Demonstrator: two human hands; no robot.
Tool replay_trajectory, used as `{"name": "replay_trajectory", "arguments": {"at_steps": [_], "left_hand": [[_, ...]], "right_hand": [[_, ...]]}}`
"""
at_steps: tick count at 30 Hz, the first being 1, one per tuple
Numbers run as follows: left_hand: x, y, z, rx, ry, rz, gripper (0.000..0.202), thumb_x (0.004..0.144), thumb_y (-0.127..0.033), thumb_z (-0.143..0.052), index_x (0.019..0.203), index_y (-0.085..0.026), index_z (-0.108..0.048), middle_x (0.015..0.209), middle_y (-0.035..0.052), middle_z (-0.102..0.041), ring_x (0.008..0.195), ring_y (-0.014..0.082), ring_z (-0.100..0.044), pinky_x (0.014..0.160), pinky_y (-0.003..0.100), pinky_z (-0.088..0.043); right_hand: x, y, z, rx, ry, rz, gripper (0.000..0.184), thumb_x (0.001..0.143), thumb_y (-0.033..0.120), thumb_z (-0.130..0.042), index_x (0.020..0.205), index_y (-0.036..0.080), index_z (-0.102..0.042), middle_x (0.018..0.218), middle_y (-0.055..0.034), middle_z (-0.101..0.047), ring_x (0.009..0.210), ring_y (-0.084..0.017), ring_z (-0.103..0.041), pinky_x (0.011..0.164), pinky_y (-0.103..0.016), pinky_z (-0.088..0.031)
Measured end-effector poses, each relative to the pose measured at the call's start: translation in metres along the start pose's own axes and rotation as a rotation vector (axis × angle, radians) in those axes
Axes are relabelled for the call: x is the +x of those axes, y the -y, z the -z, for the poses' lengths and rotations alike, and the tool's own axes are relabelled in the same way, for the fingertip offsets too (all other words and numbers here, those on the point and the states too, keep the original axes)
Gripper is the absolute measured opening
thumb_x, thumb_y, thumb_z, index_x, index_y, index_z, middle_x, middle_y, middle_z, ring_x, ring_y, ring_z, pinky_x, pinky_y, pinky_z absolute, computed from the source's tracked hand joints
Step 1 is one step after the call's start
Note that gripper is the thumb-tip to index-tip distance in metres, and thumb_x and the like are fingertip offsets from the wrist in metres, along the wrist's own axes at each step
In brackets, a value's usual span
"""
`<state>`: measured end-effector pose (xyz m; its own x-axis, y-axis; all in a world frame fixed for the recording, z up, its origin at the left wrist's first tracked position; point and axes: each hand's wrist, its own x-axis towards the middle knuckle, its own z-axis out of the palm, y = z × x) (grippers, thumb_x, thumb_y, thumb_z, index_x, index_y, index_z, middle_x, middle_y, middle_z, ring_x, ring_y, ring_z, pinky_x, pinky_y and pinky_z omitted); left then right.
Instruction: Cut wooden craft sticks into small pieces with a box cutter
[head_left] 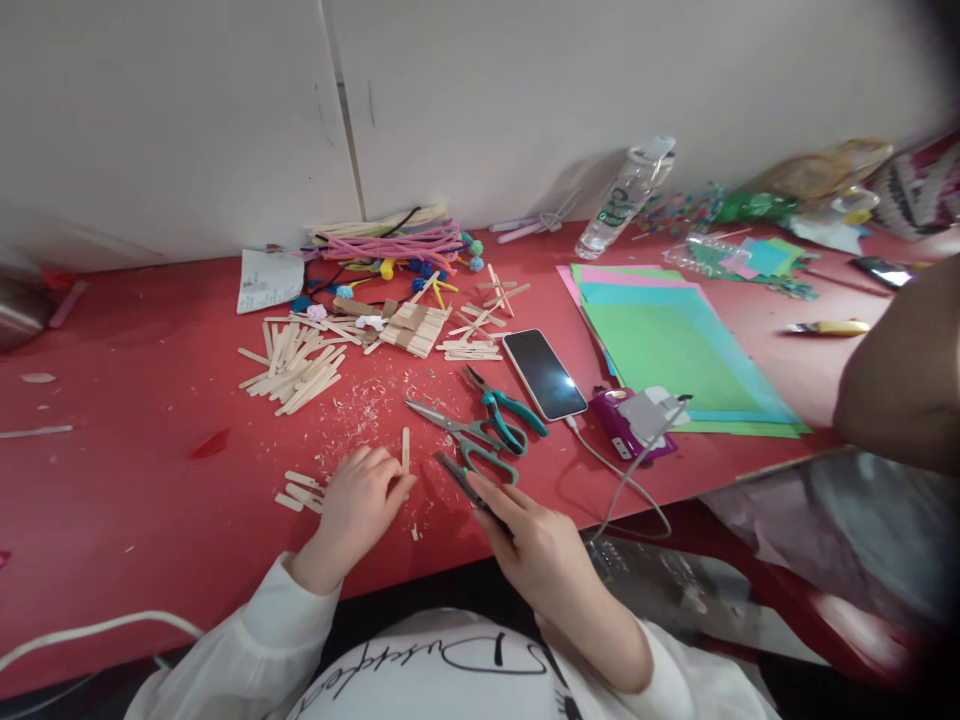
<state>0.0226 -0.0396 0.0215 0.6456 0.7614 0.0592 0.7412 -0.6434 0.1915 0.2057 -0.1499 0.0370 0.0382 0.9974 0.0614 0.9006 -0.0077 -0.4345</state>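
My left hand is closed, thumb and fingers pinching a wooden craft stick that points away from me. My right hand grips a dark, slim utility knife, its front end angled toward the stick but apart from it. Just beyond the knife lie grey-green scissors and teal-handled pliers. A few short sticks rest left of my left hand. Wood shavings are scattered over the red table.
Behind are loose craft sticks, a bundled stack and pipe cleaners. A phone on a cable lies beside a purple box. Coloured paper and a water bottle are to the right, near another person's arm.
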Motion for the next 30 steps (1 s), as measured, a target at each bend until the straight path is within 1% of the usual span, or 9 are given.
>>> {"name": "replay_trajectory", "arguments": {"at_steps": [3, 5, 7, 9, 13, 15, 18, 24, 30], "left_hand": [[0.001, 0.004, 0.002, -0.069, 0.042, -0.059, 0.017, 0.088, -0.022, -0.048, 0.076, -0.021, -0.060, 0.082, 0.0011, -0.064, 0.080, 0.0172, -0.059, 0.073, 0.029, -0.048], [0.005, 0.012, 0.002, -0.084, 0.054, -0.080, 0.014, 0.087, -0.020, -0.048, 0.093, -0.020, -0.061, 0.102, 0.0045, -0.064, 0.097, 0.0194, -0.058, 0.084, 0.032, -0.046], [0.008, 0.021, 0.000, -0.079, 0.066, -0.100, 0.035, 0.083, -0.022, -0.054, 0.118, -0.018, -0.053, 0.131, 0.0089, -0.051, 0.122, 0.0254, -0.044, 0.099, 0.039, -0.038], [0.010, 0.028, -0.005, -0.076, 0.097, -0.130, 0.053, 0.081, -0.029, -0.059, 0.131, -0.018, -0.044, 0.142, 0.0075, -0.042, 0.133, 0.0277, -0.030, 0.104, 0.041, -0.033], [0.010, 0.028, -0.018, -0.061, 0.114, -0.115, 0.060, 0.084, -0.046, -0.052, 0.135, -0.016, -0.041, 0.143, 0.0087, -0.039, 0.135, 0.0302, -0.024, 0.105, 0.046, -0.030], [0.009, 0.024, -0.022, -0.045, 0.095, -0.095, 0.065, 0.084, -0.054, -0.047, 0.135, -0.014, -0.040, 0.143, 0.0110, -0.038, 0.135, 0.0312, -0.024, 0.106, 0.048, -0.027], [0.007, 0.018, -0.027, -0.011, 0.049, -0.081, 0.074, 0.082, -0.063, -0.042, 0.136, -0.013, -0.040, 0.143, 0.0123, -0.038, 0.135, 0.0311, -0.026, 0.108, 0.047, -0.024], [0.006, 0.010, -0.030, 0.032, -0.023, -0.039, 0.076, 0.084, -0.064, -0.035, 0.133, -0.006, -0.043, 0.141, 0.0148, -0.040, 0.134, 0.0308, -0.028, 0.108, 0.046, -0.025], [0.005, 0.008, -0.033, 0.034, -0.050, -0.032, 0.076, 0.085, -0.063, -0.030, 0.130, -0.004, -0.045, 0.141, 0.0150, -0.040, 0.133, 0.0304, -0.030, 0.108, 0.046, -0.024]], "right_hand": [[0.001, 0.000, 0.000, 0.008, 0.003, 0.000, 0.037, 0.085, 0.015, -0.046, 0.119, 0.016, -0.060, 0.095, -0.0092, -0.071, 0.074, -0.020, -0.070, 0.059, -0.026, -0.056], [0.001, 0.000, 0.000, 0.014, 0.007, 0.007, 0.038, 0.085, 0.014, -0.045, 0.120, 0.016, -0.059, 0.097, -0.0091, -0.071, 0.075, -0.019, -0.070, 0.061, -0.026, -0.056], [0.002, 0.001, -0.001, 0.007, 0.012, 0.010, 0.038, 0.085, 0.015, -0.046, 0.120, 0.017, -0.059, 0.099, -0.0093, -0.071, 0.073, -0.019, -0.070, 0.060, -0.027, -0.056], [0.003, 0.002, -0.001, -0.011, 0.028, 0.006, 0.038, 0.085, 0.016, -0.048, 0.121, 0.017, -0.059, 0.100, -0.0094, -0.071, 0.069, -0.020, -0.070, 0.057, -0.027, -0.056], [0.004, 0.005, -0.002, -0.033, 0.043, 0.015, 0.039, 0.085, 0.016, -0.048, 0.123, 0.019, -0.057, 0.103, -0.0094, -0.070, 0.069, -0.019, -0.070, 0.057, -0.027, -0.056], [0.006, 0.006, -0.002, -0.047, 0.050, 0.025, 0.040, 0.086, 0.016, -0.047, 0.124, 0.020, -0.057, 0.103, -0.0090, -0.070, 0.069, -0.018, -0.070, 0.056, -0.026, -0.056], [0.008, 0.009, -0.002, -0.093, 0.087, 0.035, 0.040, 0.086, 0.017, -0.045, 0.125, 0.019, -0.056, 0.100, -0.0094, -0.070, 0.066, -0.019, -0.070, 0.052, -0.026, -0.054], [0.013, 0.017, -0.003, -0.208, 0.130, 0.054, 0.040, 0.087, 0.019, -0.043, 0.125, 0.018, -0.055, 0.097, -0.0103, -0.070, 0.060, -0.018, -0.068, 0.045, -0.025, -0.049], [0.017, 0.023, -0.001, -0.243, 0.191, 0.049, 0.041, 0.086, 0.018, -0.045, 0.126, 0.018, -0.054, 0.091, -0.0064, -0.070, 0.058, -0.020, -0.068, 0.041, -0.027, -0.044]]}}
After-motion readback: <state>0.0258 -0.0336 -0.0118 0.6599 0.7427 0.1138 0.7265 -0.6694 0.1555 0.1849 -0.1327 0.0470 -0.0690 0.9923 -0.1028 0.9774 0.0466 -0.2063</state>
